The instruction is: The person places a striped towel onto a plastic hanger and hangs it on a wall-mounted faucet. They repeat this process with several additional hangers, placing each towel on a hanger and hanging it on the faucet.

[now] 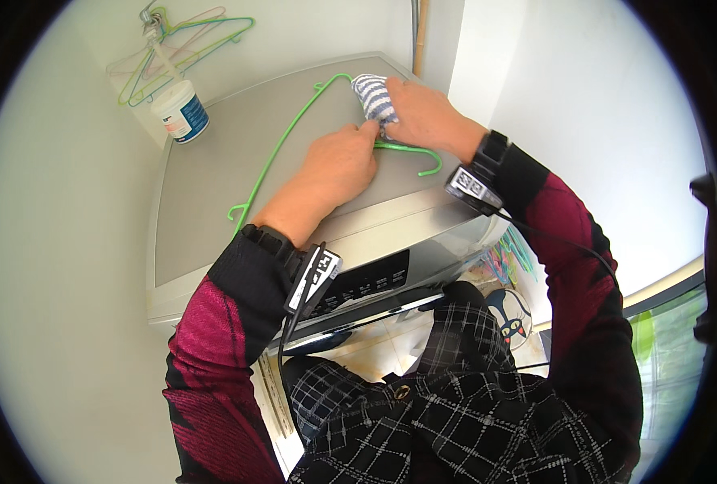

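Observation:
A green plastic clothes hanger (283,143) lies over the grey top of the machine, its hook pointing to the right. Around its far end is a small blue-and-white striped cloth (372,95) that looks like a sock. My right hand (427,117) is closed on the striped cloth from the right, fingertips partly hidden. Beside the hanger's neck, my left hand (338,165) is closed with its thumb against the lower end of the cloth. Its other fingers are out of sight beneath, and part of the hanger passes under this hand.
The appliance, apparently a washing machine (205,218), has a dark control panel (366,282) in front. A white tub with a blue label (183,113) and several hangers (185,52) hang by the left wall. More coloured hangers (512,254) are low at right, near a cat-patterned round item (509,319).

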{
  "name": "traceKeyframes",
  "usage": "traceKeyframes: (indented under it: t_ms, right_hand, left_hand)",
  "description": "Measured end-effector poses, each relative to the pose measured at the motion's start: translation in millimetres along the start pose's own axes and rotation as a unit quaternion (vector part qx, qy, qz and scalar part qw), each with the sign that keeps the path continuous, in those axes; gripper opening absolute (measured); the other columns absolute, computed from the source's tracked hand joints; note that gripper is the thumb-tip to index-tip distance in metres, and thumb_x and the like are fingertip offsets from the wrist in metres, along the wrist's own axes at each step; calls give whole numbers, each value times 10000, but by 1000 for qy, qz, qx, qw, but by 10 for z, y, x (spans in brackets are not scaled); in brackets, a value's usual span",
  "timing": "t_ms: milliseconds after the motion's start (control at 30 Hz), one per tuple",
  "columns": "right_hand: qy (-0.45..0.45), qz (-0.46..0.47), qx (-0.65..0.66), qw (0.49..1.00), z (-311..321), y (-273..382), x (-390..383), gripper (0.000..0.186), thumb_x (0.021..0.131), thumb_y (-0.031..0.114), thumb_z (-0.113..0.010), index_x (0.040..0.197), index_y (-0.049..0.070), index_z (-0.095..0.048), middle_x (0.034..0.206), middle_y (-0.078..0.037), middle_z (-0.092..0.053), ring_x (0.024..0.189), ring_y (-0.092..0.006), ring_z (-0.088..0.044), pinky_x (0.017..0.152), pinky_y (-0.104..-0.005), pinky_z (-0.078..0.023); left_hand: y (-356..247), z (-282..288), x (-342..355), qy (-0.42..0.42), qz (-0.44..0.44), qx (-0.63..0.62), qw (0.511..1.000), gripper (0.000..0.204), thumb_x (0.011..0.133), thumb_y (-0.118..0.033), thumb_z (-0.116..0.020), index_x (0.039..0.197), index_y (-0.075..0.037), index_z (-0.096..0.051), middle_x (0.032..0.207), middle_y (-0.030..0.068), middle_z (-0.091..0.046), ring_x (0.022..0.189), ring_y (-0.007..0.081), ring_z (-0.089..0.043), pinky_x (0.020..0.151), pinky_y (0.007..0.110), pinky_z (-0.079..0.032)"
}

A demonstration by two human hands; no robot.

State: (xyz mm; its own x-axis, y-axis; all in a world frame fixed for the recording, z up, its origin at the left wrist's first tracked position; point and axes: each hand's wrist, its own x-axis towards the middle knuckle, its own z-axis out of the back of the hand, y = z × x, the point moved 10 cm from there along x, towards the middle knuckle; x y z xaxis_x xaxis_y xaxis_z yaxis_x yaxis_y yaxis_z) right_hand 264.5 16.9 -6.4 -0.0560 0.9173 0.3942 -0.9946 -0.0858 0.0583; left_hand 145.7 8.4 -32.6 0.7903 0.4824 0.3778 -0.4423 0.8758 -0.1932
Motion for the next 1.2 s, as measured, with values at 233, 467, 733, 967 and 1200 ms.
traceKeyframes:
  t_ms: [233,467,733,967,1200]
  right_hand:
    - [20,-120,6,993,-274,-226,770,654,768,388,-691,1233,-58,-581,1056,-297,-709,990,-457,-693,856,-494,-552]
    - [-43,-147,167,974,-176,-833,823,576,749,420,-703,1035,-80,-711,1068,-271,-727,926,-398,-711,822,-428,-558]
    - [-381,14,394,836,849,-390,330,604,776,203,-728,1299,-44,-556,1094,-233,-688,968,-316,-695,870,-381,-554]
    - [-345,126,256,894,1068,795,-78,857,745,126,-802,1498,71,-397,1345,-198,-528,1200,-361,-587,982,-418,-521]
    - [-397,127,172,893,1090,718,-106,801,701,210,-881,1405,135,-507,1263,-158,-579,1128,-365,-619,887,-444,-568]
  left_hand:
    - [357,250,-133,23,87,32,995,353,881,-86,-558,1225,-5,-578,1051,253,-693,994,444,-656,847,534,-510]
    - [614,855,-281,-150,118,23,981,372,938,-107,-554,1301,-53,-616,1081,230,-694,995,443,-653,852,518,-513]
    - [349,1443,-446,-288,88,-26,953,286,1016,-187,-608,1281,-106,-679,890,191,-682,789,369,-666,679,462,-510]
    - [308,1587,-515,-355,29,-67,932,267,1050,-128,-600,1274,-5,-678,705,70,-536,622,114,-465,598,279,-435]
    - [52,1424,-443,-318,-65,-9,946,208,1032,-90,-616,1199,-1,-702,672,56,-493,589,117,-423,556,279,-396]
